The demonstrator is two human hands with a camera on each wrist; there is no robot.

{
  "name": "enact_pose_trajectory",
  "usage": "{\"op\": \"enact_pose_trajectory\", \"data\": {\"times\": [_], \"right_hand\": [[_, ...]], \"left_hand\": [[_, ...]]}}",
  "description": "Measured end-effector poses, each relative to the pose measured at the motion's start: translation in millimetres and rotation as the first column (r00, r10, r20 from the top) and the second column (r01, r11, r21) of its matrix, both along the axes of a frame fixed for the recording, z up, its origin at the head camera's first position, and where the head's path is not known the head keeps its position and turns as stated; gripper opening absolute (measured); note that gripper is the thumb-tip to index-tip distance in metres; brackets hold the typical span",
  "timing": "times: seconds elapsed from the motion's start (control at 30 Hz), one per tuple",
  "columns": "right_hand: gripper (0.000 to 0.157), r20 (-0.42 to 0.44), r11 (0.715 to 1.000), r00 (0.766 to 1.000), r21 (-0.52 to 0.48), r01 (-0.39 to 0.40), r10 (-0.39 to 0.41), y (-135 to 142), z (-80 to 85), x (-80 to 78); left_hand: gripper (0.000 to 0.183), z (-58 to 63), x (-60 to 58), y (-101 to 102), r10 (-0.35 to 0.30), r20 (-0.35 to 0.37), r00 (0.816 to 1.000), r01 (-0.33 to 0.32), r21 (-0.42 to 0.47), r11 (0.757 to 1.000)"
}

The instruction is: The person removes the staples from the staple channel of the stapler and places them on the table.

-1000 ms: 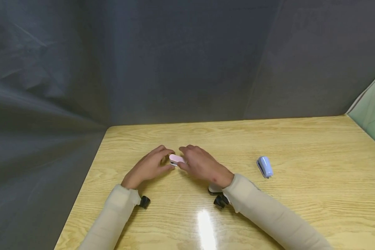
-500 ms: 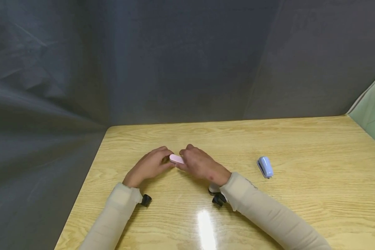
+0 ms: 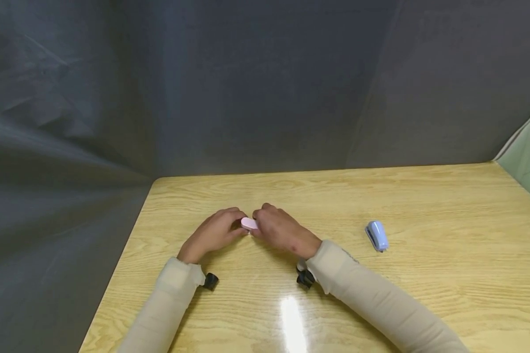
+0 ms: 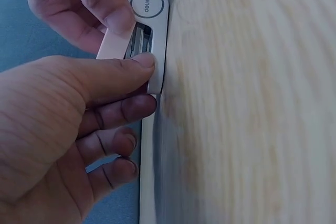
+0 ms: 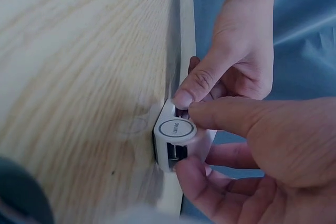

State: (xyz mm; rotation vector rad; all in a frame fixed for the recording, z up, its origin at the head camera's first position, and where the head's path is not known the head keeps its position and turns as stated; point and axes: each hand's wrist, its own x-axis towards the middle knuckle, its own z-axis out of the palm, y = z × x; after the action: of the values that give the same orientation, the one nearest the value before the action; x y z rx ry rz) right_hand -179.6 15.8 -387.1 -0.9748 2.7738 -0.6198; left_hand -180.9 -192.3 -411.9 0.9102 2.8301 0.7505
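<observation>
A small pink and white stapler (image 3: 249,224) stands low at the wooden table between my two hands. My left hand (image 3: 216,230) pinches its front end, with the thumb on the white base beside the metal magazine (image 4: 138,41) in the left wrist view. My right hand (image 3: 282,230) grips the pink cover (image 4: 113,45) near the round hinge. Cover and base stand apart at an angle there, with the magazine between them. In the right wrist view, the hinge disc (image 5: 177,128) faces the camera, and the right thumb and fingers lie around the stapler's rear.
A blue stapler (image 3: 377,235) lies on the wooden table (image 3: 446,255) to the right. Under the right sleeve (image 3: 362,284) a pale object (image 3: 300,266) is mostly hidden. Black wrist cameras (image 3: 210,281) hang below both wrists. A dark curtain (image 3: 265,88) rises behind the table.
Both hands have drawn slightly closer together around the pink stapler. Its white base and dark gap, visible in the head view a second ago, are now hidden there.
</observation>
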Motion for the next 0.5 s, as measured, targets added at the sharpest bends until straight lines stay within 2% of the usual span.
{"op": "enact_pose_trajectory", "data": {"times": [0.27, 0.5], "right_hand": [[0.017, -0.016, 0.999, 1.000, -0.024, -0.026, 0.025, 1.1, -2.7, -2.9], [0.018, -0.012, 0.999, 1.000, 0.023, -0.026, 0.026, -1.0, -0.6, -5.6]], "left_hand": [[0.007, 0.3, -2.5, 2.2, 0.031, 0.047, 0.998, -0.031, 0.003, 1.000], [0.005, -0.6, -5.9, 0.6, 0.038, 0.105, 0.994, -0.044, 0.049, 0.998]]}}
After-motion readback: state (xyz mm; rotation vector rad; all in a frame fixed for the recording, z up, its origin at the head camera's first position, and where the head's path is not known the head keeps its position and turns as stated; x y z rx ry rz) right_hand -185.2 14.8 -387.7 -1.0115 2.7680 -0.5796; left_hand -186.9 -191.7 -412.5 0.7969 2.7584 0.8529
